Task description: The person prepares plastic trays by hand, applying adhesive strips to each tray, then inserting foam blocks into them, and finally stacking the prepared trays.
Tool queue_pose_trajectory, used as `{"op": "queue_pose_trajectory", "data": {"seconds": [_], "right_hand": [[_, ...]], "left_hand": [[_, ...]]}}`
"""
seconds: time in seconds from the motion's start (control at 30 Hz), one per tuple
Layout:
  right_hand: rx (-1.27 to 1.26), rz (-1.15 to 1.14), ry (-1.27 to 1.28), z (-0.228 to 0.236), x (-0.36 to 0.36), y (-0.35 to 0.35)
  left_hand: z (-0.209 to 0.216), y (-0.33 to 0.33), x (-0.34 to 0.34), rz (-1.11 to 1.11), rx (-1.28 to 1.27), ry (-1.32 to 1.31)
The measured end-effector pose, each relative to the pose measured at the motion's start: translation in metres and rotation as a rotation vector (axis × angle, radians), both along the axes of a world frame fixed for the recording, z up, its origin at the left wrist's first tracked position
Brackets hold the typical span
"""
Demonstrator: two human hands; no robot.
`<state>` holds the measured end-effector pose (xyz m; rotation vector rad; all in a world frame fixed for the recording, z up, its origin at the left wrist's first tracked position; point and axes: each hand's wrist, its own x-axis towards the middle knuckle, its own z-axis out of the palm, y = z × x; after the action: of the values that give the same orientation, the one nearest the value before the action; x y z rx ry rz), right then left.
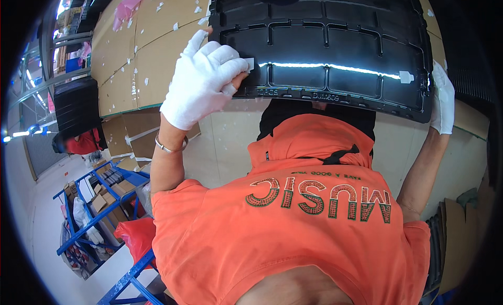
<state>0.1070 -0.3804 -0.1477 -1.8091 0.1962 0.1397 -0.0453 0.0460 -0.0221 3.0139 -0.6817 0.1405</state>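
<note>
A wide black plastic tray with raised dividers lies in front of me, its near edge close to my body. My left hand, in a white glove with bare fingertips, is at the tray's near left corner. Its thumb and fingers pinch a small whitish sticker-like piece, while one finger stretches away toward the tray's left side. At the tray's right edge is my gloved right hand, its fingers closed along the rim and partly hidden by it. A similar small whitish sticker-like piece sits on the tray near its right end.
Cardboard covers the work surface, dotted with white scraps. A pink plastic bag lies at the far left. A blue metal rack with boxes stands left of me, beside a red bag. Dark stacked trays rise beyond.
</note>
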Motion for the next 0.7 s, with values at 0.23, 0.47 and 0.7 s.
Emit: {"op": "queue_pose_trajectory", "data": {"seconds": [0.23,0.47,0.7], "right_hand": [[-0.047,-0.018,-0.022,0.004,-0.002,0.005],[-0.045,-0.010,-0.042,0.000,-0.001,0.000],[-0.043,-0.016,-0.059,0.003,-0.003,0.006]], "left_hand": [[-0.001,-0.005,0.003,0.008,0.028,-0.019],[-0.013,0.001,0.007,0.044,-0.077,-0.016],[-0.017,-0.002,0.000,0.149,-0.104,-0.108]]}}
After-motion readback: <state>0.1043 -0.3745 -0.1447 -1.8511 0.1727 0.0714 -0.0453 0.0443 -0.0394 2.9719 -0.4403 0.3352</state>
